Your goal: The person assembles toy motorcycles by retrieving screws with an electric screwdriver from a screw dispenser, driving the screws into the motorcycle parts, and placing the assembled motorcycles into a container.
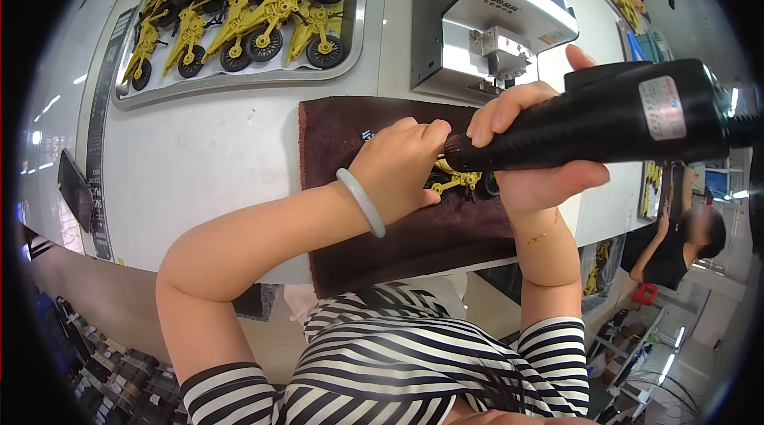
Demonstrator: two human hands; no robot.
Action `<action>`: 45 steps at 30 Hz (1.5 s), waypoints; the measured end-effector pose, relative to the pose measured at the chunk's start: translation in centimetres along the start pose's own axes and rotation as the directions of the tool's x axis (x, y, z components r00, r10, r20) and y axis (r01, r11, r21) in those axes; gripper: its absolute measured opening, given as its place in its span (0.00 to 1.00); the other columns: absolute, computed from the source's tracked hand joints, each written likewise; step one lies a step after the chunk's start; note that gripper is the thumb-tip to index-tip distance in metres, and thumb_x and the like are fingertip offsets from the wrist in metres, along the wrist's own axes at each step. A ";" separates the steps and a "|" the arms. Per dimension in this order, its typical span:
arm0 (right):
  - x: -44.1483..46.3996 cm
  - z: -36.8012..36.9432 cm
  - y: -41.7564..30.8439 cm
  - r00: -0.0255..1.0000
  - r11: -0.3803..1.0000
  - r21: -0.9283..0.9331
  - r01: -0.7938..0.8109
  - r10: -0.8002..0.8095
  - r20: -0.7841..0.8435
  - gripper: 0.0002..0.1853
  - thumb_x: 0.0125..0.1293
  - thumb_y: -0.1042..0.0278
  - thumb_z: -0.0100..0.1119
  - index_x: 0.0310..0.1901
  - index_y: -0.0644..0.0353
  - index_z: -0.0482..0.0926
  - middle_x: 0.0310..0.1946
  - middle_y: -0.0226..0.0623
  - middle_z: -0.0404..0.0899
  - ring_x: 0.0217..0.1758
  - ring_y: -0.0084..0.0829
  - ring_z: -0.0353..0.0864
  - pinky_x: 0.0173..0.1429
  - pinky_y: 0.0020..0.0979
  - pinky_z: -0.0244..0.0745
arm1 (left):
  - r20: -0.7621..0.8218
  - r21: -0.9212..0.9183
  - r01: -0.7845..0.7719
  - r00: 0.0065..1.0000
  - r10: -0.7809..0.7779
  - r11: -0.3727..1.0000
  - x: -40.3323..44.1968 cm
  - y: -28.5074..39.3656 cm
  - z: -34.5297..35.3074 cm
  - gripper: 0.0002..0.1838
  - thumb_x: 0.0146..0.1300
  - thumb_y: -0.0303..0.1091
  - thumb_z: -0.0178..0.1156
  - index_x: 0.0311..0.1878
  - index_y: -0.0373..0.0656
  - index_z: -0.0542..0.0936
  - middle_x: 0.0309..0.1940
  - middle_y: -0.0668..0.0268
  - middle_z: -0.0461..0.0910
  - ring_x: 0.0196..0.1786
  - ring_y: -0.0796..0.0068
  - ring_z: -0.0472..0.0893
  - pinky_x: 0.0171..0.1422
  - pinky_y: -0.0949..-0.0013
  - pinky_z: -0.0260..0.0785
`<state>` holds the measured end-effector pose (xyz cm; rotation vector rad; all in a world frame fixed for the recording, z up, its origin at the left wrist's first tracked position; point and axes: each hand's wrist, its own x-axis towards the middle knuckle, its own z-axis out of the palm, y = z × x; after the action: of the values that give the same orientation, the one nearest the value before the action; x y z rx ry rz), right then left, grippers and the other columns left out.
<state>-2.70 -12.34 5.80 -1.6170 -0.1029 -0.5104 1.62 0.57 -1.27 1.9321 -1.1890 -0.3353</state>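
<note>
A yellow toy motorcycle (463, 181) with black wheels lies on a dark brown cloth (398, 242), partly covered by my hands. My left hand (395, 164) is closed on its left side, fingertips beside the driver's tip. Wrapped around a black electric screwdriver (593, 124) is my right hand (537, 185). The screwdriver lies nearly level, its nose pointing left at the toy. The exact contact between bit and toy is hidden behind my left fingers. A tiny blue-and-white piece (367, 135) sits on the cloth left of my left hand.
A metal tray (239, 91) full of similar yellow motorcycles stands at the upper left. Behind the cloth is a grey-and-black machine (509, 15) with a metal block on its front. The screwdriver's cable runs off right. Two other people work at the right.
</note>
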 end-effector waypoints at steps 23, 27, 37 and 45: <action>-0.3 -0.2 2.2 0.993 0.983 0.155 -0.095 0.083 0.083 0.49 0.41 0.21 0.51 0.50 0.60 0.54 0.23 0.38 0.71 0.22 0.29 0.73 0.31 0.29 0.73 | 0.050 0.036 0.081 0.995 -0.083 0.996 -0.1 -0.1 0.3 0.33 0.35 0.30 0.72 0.44 0.39 0.63 0.32 0.58 0.71 0.39 0.58 0.72 0.42 0.61 0.68; -0.5 -1.2 0.6 0.996 0.989 0.139 0.047 -0.057 0.065 0.49 0.49 0.25 0.47 0.57 0.62 0.51 0.23 0.38 0.71 0.21 0.28 0.73 0.30 0.28 0.73 | 0.000 -0.008 0.013 1.000 -0.013 1.000 -0.1 0.5 0.0 0.32 0.35 0.30 0.71 0.46 0.38 0.65 0.32 0.59 0.72 0.40 0.58 0.72 0.44 0.61 0.67; -3.2 -15.9 5.1 0.763 0.927 0.356 0.114 0.148 -0.629 0.19 0.62 0.69 0.52 0.52 0.54 0.58 0.26 0.35 0.71 0.29 0.29 0.73 0.40 0.34 0.72 | 0.162 0.110 0.031 0.986 -0.048 0.993 -0.5 2.6 -5.6 0.21 0.38 0.34 0.63 0.38 0.36 0.75 0.32 0.59 0.74 0.34 0.65 0.76 0.40 0.68 0.70; -4.1 -19.6 5.7 0.772 0.938 0.322 0.130 0.108 -0.627 0.20 0.61 0.75 0.50 0.54 0.55 0.59 0.28 0.37 0.70 0.32 0.29 0.70 0.44 0.34 0.70 | 0.392 0.007 0.317 0.872 -0.294 0.948 -16.1 4.0 -20.7 0.24 0.35 0.28 0.63 0.42 0.37 0.76 0.35 0.61 0.74 0.40 0.67 0.74 0.46 0.70 0.66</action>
<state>-9.46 -31.04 -0.52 -1.0228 0.2994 -0.9740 3.04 23.62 11.76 2.0626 -1.0939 -0.9512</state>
